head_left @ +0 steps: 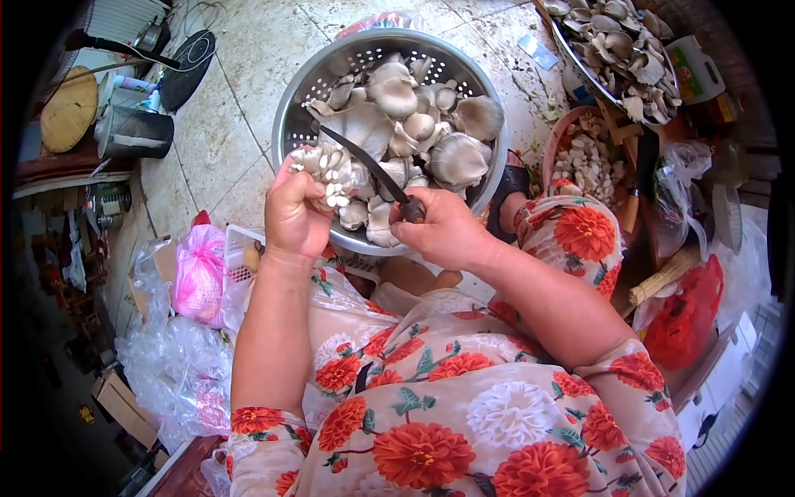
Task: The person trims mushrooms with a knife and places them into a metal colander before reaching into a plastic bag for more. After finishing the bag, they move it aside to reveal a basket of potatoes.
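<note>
My left hand is closed round a cluster of mushrooms with its pale cut stems turned up. In my right hand is the dark handle of a curved knife. Its blade points up and to the left, over the mushrooms and just right of the held cluster. Both hands are over the near rim of a perforated metal colander, which holds large grey-brown oyster mushrooms. My palm and fingers hide part of the cluster.
At the upper right is a wide basin of mushrooms; below it, a pink bowl holds pale stem pieces. Plastic bags and a white basket lie left. A red bag is at right. The tiled floor has scraps.
</note>
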A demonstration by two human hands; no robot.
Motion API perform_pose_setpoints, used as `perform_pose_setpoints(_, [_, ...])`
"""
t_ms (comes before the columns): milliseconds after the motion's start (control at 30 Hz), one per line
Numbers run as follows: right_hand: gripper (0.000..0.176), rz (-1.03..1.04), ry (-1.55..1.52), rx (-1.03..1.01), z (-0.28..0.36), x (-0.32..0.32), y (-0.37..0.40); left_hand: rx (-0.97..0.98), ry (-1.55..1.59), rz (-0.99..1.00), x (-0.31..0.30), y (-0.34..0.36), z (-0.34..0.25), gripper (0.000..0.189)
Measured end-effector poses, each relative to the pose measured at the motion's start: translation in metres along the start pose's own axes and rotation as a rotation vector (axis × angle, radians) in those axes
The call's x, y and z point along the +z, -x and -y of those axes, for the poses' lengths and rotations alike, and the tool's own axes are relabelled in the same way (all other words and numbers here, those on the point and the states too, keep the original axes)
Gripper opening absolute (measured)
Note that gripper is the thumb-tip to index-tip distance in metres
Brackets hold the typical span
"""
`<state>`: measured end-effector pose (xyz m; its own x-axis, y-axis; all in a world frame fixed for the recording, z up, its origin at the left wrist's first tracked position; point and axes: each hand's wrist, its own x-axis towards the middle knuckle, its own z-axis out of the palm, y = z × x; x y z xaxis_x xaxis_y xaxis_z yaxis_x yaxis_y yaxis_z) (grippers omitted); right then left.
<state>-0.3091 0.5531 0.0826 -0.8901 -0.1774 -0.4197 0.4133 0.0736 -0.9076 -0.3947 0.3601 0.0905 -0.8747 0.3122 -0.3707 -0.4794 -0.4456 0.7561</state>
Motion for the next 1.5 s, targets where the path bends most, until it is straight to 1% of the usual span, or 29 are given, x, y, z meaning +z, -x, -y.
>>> perform_pose_setpoints(67, [0.018,-0.048,0.066,0.055,0.006,-0.001,0.000,-0.017,-0.003,0.018,0.006,0.004,0.003,0.047])
perform_pose_setpoints(100, [0.018,-0.050,0.065,0.056,0.007,-0.001,-0.001,-0.033,-0.007,0.035,0.010,0.005,0.005,0.046])
perform_pose_setpoints(167, [0.017,-0.021,0.049,0.133,0.009,-0.002,-0.003,-0.048,-0.026,0.041,0.012,0.006,0.007,0.047])
perform_pose_setpoints(233, [0.017,-0.022,0.035,0.114,0.005,-0.002,-0.005,-0.069,-0.112,0.062,0.008,0.004,0.007,0.053])
perform_pose_setpoints(300, [0.016,-0.021,0.022,0.092,0.005,-0.002,-0.004,-0.058,-0.116,0.070,0.009,0.004,0.006,0.052])
perform_pose_setpoints(367, [0.014,-0.037,-0.025,0.087,0.011,-0.003,-0.001,0.004,-0.170,0.029,0.006,0.002,0.003,0.051])
perform_pose_setpoints(433, [0.014,-0.018,-0.015,0.098,0.012,-0.005,0.000,0.025,-0.184,0.043,0.011,0.004,-0.003,0.050])
perform_pose_setpoints(500, [0.013,-0.002,-0.003,0.110,0.014,-0.009,0.002,0.081,-0.325,0.045,0.014,0.006,-0.007,0.048])
perform_pose_setpoints(533, [0.013,0.034,-0.019,0.184,0.017,-0.011,0.003,0.080,-0.324,0.045,0.017,0.007,-0.009,0.048])
perform_pose_setpoints(567, [0.012,0.070,-0.035,0.259,0.018,-0.014,0.003,0.131,-0.456,0.030,0.019,0.008,-0.010,0.046])
perform_pose_setpoints(600, [0.012,0.071,-0.035,0.259,0.017,-0.016,0.003,0.183,-0.588,0.015,0.020,0.008,-0.010,0.043])
perform_pose_setpoints(633, [0.014,0.090,0.035,0.222,0.016,-0.018,0.004,0.183,-0.588,0.014,0.020,0.009,-0.011,0.043])
perform_pose_setpoints(667, [0.016,0.108,0.105,0.183,0.015,-0.020,0.004,0.235,-0.680,0.036,0.019,0.009,-0.012,0.039])
perform_pose_setpoints(700, [0.016,0.108,0.104,0.184,0.012,-0.021,0.003,0.287,-0.772,0.059,0.018,0.009,-0.012,0.035])
perform_pose_setpoints(767, [0.021,0.076,0.251,0.008,0.002,-0.024,0.002,0.305,-0.827,0.045,0.016,0.009,-0.011,0.033])
perform_pose_setpoints(800, [0.021,0.075,0.250,0.010,0.003,-0.025,0.003,0.411,-1.016,0.073,0.014,0.009,-0.013,0.033])
perform_pose_setpoints(867, [0.025,0.030,0.382,0.015,0.007,-0.027,0.005,0.611,-1.347,0.148,0.018,0.012,-0.017,0.034])
perform_pose_setpoints(900, [0.025,0.030,0.380,0.015,0.008,-0.028,0.006,0.609,-1.348,0.149,0.018,0.013,-0.017,0.034])
perform_pose_setpoints(967, [0.026,0.045,0.471,0.028,0.010,-0.029,0.006,0.690,-1.497,0.264,0.016,0.013,-0.015,0.035])
perform_pose_setpoints(1033, [0.027,0.060,0.503,0.043,0.011,-0.032,0.006,0.702,-1.514,0.298,0.016,0.013,-0.013,0.036])
perform_pose_setpoints(1100, [0.029,0.075,0.536,0.058,0.012,-0.033,0.006,0.758,-1.618,0.420,0.013,0.012,-0.009,0.037])
perform_pose_setpoints(1233, [0.032,0.087,0.557,0.071,0.012,-0.030,0.004,0.779,-1.601,0.508,0.018,0.015,-0.002,0.039])
perform_pose_setpoints(1300, [0.033,0.076,0.548,0.081,0.010,-0.028,0.003,0.795,-1.606,0.509,0.018,0.016,-0.001,0.039])
perform_pose_setpoints(1367, [0.035,0.062,0.559,0.049,0.007,-0.027,0.002,0.815,-1.612,0.509,0.018,0.016,-0.001,0.039])
perform_pose_setpoints(1433, [0.035,0.056,0.569,0.049,0.012,-0.028,0.004,0.884,-1.625,0.460,0.018,0.016,-0.003,0.038])
perform_pose_setpoints(1467, [0.036,0.052,0.578,0.051,0.014,-0.028,0.005,0.885,-1.628,0.458,0.016,0.016,-0.004,0.038])
perform_pose_setpoints(1500, [0.036,0.054,0.577,0.049,0.014,-0.029,0.005,0.901,-1.630,0.379,0.013,0.015,-0.006,0.037])
